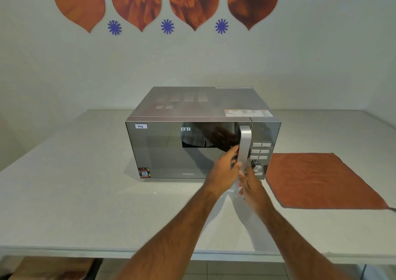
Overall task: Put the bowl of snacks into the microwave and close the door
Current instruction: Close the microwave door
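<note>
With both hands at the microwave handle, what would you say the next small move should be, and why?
Probably release the handle: the microwave door looks flush and shut, the left hand curls round the handle, and the right hand sits just below. No bowl is visible outside, so it may already be inside.

Pale wall (64, 69) with orange leaf-shaped decals (137, 3), blue starbursts (167, 26); grey countertop (75, 194); tiled floor (235, 271) below.

I am looking at a pale counter (85, 194) running along the wall. The microwave (192, 146) is sitting on it near the middle, its door closed, and an orange cloth (321, 181) is lying flat on it just beside the microwave's right side.
</note>
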Demonstrator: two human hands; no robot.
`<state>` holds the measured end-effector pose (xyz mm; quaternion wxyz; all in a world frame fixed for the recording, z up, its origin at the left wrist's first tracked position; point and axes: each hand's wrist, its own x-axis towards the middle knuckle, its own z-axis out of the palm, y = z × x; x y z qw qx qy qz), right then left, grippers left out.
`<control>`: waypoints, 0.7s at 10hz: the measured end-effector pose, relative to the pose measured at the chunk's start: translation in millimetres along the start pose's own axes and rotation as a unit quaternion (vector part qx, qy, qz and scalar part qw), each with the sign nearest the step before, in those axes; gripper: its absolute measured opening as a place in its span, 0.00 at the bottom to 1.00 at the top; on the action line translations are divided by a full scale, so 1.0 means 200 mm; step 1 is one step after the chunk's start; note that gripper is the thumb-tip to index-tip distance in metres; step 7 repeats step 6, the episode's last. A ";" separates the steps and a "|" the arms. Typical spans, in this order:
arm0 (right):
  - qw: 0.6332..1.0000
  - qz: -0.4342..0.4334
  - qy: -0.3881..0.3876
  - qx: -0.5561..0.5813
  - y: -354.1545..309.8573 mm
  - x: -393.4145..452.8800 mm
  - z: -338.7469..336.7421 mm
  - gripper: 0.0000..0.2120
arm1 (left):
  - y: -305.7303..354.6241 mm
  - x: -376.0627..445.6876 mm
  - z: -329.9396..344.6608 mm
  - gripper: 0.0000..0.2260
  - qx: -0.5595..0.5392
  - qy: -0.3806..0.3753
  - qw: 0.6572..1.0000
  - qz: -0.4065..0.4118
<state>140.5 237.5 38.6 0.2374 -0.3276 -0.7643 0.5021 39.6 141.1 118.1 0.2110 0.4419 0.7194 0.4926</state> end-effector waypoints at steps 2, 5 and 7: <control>0.997 0.006 -0.021 -0.069 0.00 -0.16 0.04 0.33 | -0.21 -0.12 0.04 0.33 0.059 -0.066 0.996 -0.031; 0.934 -0.032 -0.014 -0.355 0.20 -0.25 0.05 0.41 | -0.51 -0.35 -0.08 0.29 0.265 -0.067 0.958 -0.091; 0.911 -0.047 -0.040 -0.409 0.29 -0.29 0.07 0.41 | -0.64 -0.43 -0.16 0.29 0.299 -0.063 0.949 -0.073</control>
